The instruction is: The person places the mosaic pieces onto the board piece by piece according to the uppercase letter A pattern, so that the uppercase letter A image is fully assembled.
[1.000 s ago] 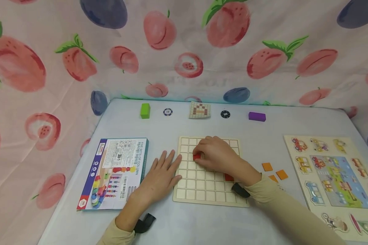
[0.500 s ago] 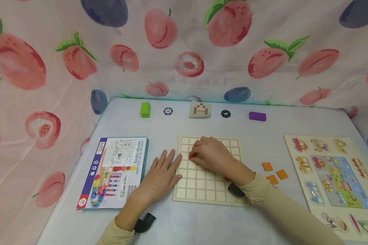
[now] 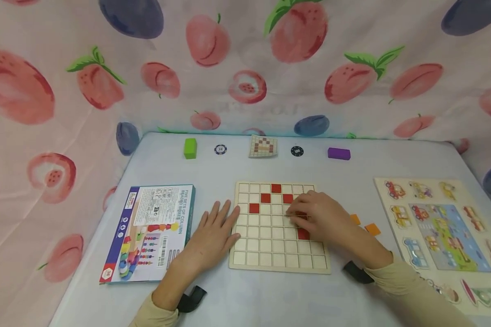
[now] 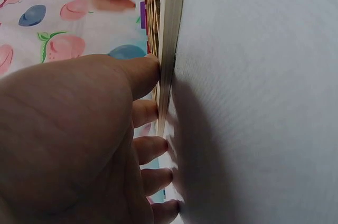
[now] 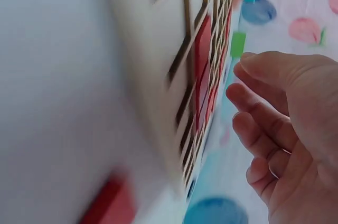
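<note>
Where the right grip (image 3: pixel 325 218) hangs: raised above the right part of the board (image 3: pixel 278 247), fingers loosely bent, thumb and fingertips parted with nothing between them, so released.
Pale grid: that board lies flat on the worktop (image 3: pixel 278 299), under the right grip and stretching out to its left.
Red tiles (image 3: pixel 276 188): sitting in the board's squares; one on the near side of the right grip, partly covered by it, more red showing beneath the fingers, three ahead and leftward, another straight to the left.
Orange tiles (image 3: pixel 373 229): loose on the worktop, just right of the right grip, one partly hidden behind it.
Left grip (image 3: pixel 211 240): well to the left of the right grip, also released, fingers straight and spread, thumb touching the board's left edge.
Carton (image 3: pixel 155 234): a printed beaded-boxes package, flat, just left of the left grip.
Vehicle puzzle (image 3: pixel 460 196): flat on the worktop, well right of the right grip, past the orange tiles.
Back row: beyond both grips, left to right, a green block (image 3: pixel 190 148), a chip marked 10 (image 3: pixel 220 149), a grid-patterned card (image 3: pixel 263 146), a chip marked 100 (image 3: pixel 297 151) and a purple block (image 3: pixel 338 153).
Fruit-print cloth (image 3: pixel 286 86): pink, farthest from the grips, rising behind the worktop.
</note>
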Demonstrator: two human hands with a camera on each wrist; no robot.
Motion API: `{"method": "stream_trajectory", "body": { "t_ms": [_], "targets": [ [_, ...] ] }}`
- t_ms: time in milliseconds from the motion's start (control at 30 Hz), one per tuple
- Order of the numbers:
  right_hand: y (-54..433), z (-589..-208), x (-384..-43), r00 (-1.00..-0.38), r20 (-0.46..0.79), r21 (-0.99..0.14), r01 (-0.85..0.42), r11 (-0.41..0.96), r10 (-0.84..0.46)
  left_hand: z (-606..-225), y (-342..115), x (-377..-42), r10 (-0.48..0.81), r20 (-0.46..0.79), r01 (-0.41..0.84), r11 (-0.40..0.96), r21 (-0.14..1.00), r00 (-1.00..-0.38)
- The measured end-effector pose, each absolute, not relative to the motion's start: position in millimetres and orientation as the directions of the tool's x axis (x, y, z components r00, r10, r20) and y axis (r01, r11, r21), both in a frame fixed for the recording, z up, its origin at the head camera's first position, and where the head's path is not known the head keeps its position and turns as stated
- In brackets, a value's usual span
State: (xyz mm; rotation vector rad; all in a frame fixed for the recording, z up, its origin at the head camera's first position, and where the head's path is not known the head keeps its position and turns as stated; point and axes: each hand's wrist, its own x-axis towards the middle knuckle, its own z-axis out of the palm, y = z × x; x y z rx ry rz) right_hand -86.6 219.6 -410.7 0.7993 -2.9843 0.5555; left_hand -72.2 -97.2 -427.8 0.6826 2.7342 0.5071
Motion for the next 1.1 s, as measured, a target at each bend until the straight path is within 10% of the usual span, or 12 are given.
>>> {"method": "stream_trajectory", "body": {
  "t_ms": [433, 1100],
  "targets": [
    [299.1, -410.0, -44.6, -0.934, -0.017, -0.260, -0.341, 0.903, -0.357, -428.4, -99.8, -71.5, 0.487, -0.180, 0.394, 0.833, 0.388, -0.854],
    [293.2, -417.2, -39.7, -0.938, 0.084, -0.264, -0.345, 0.901, -0.335, -426.7, -96.9, -72.8, 0.495, -0.186, 0.398, 0.830, 0.390, -0.849]
  ]
}}
